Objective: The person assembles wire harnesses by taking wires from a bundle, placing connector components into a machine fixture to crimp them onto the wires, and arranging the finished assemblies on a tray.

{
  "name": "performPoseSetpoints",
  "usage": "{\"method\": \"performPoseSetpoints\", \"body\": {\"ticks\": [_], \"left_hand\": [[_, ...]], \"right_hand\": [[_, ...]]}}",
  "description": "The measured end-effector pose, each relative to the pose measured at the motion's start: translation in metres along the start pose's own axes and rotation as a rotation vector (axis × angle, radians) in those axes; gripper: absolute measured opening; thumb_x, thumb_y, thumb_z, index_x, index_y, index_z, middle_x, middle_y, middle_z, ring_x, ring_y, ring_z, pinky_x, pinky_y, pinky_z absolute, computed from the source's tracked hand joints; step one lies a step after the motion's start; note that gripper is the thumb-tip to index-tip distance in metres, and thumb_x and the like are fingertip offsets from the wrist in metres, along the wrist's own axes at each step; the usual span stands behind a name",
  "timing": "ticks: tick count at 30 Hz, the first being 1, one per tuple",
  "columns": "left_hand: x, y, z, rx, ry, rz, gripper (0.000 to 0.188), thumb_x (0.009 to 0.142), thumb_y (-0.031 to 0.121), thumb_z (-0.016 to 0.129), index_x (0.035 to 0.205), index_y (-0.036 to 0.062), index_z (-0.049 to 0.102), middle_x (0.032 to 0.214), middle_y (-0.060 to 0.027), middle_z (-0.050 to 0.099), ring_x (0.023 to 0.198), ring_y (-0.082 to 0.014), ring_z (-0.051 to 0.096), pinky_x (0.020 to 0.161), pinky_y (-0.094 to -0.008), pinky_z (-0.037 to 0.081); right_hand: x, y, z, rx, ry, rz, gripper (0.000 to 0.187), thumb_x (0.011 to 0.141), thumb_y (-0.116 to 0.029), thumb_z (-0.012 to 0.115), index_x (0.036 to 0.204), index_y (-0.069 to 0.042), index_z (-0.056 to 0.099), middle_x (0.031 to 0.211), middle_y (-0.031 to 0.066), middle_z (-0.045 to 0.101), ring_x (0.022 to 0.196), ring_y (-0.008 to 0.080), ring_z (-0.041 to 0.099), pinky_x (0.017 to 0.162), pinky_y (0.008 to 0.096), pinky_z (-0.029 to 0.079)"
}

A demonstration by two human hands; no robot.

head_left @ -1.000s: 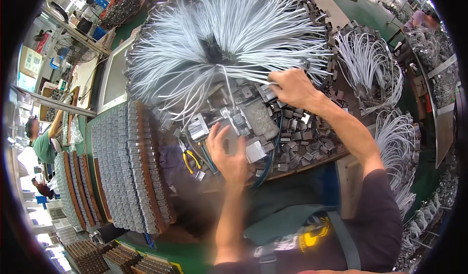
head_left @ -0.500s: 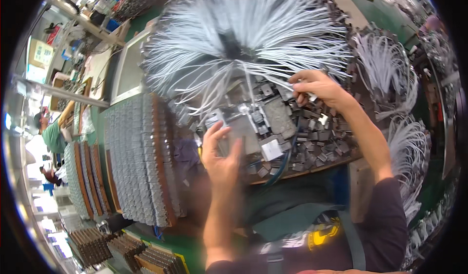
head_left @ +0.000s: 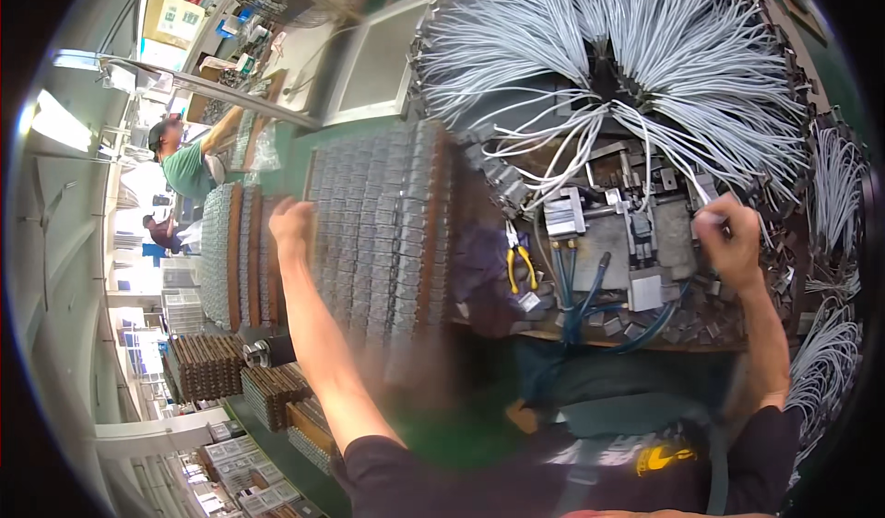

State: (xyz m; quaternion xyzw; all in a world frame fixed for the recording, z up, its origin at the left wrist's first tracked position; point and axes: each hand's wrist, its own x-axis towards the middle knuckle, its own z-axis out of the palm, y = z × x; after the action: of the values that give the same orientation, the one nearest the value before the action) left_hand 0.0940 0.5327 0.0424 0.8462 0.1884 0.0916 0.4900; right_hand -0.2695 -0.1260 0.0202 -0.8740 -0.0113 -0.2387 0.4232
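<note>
My left hand (head_left: 292, 225) is stretched out to the left, its fingers curled closed at the far left edge of a tall stack of small grey metal blocks (head_left: 373, 214). Whether a block is between those fingers is hidden. On the right, my right hand (head_left: 735, 240) pinches a white cable (head_left: 704, 192) near the large fanned bundle of white cables (head_left: 516, 43). A metal clamping fixture (head_left: 636, 228) with blue hoses (head_left: 569, 297) sits on the bench just left of my right hand.
Yellow-handled pliers (head_left: 521, 264) lie beside a dark cloth (head_left: 484, 264). Loose metal pieces (head_left: 604, 320) cover the bench's front edge. More block stacks (head_left: 221, 255) stand further left, and other cable bundles (head_left: 834, 186) at the right. A person in green (head_left: 189, 168) works in the background.
My left hand has moved from beside the fixture leftward to the block stack. My right hand keeps its pinch near the cables. The view has turned left.
</note>
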Motion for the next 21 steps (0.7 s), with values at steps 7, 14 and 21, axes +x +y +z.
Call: {"method": "performPoseSetpoints", "body": {"ticks": [7,14,21], "left_hand": [[0.069,-0.086,0.007,-0.154,-0.271,-0.329,0.049,0.087,0.026,0.075,0.126,-0.0029,0.068,0.136,-0.0199,0.064,0.130,-0.0300,0.057,0.114,-0.0421,0.038],[0.084,-0.096,0.004,-0.014,-0.097,-0.346,0.038,0.085,0.018,0.077,0.118,0.0008,0.072,0.120,-0.0125,0.071,0.117,-0.0261,0.064,0.099,-0.0355,0.051],[0.020,0.017,-0.018,-0.308,-0.158,0.018,0.039,0.084,0.010,0.080,0.120,0.0005,0.069,0.117,-0.0079,0.068,0.105,-0.0178,0.067,0.093,-0.0277,0.054]], "right_hand": [[0.040,-0.047,0.000,0.051,-0.553,0.035,0.025,0.083,-0.015,0.082,0.099,0.000,0.070,0.081,0.0145,0.070,0.072,0.0298,0.069,0.064,0.0371,0.051],[0.021,-0.010,-0.053,0.035,-0.680,0.315,0.024,0.079,-0.016,0.084,0.089,-0.002,0.068,0.072,0.0132,0.066,0.063,0.0243,0.066,0.060,0.0354,0.050],[0.045,0.028,-0.104,0.174,-0.601,0.770,0.013,0.081,-0.001,0.081,0.088,0.004,0.071,0.074,0.0068,0.072,0.061,0.0120,0.070,0.052,0.0260,0.054]]}}
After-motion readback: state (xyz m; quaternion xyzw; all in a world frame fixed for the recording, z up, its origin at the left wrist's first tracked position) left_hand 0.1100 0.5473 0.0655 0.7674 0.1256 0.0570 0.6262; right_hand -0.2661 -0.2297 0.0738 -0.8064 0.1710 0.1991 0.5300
